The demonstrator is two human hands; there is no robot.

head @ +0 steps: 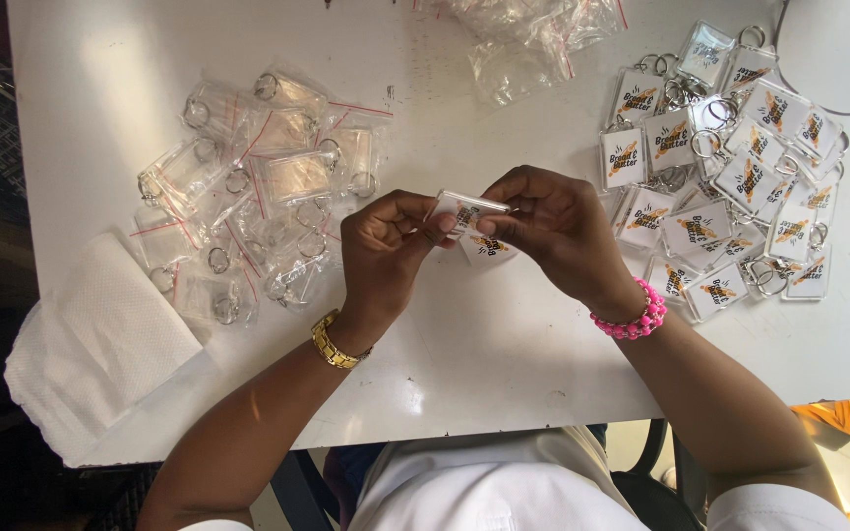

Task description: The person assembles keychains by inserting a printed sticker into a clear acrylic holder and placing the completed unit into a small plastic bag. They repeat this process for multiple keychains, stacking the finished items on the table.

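Item: clear keychain case (466, 208), pinched at either end between my left hand (383, 251) and right hand (555, 228) above the white tabletop (504, 344), bagged empty cases (248, 187) left, finished keychains (730, 167) right.

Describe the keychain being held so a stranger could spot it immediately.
On the white table, between a pile of bagged empty keychains and a heap of finished keychains, both hands meet. The left hand and right hand pinch one clear rectangular keychain. It alone is lifted off the table.
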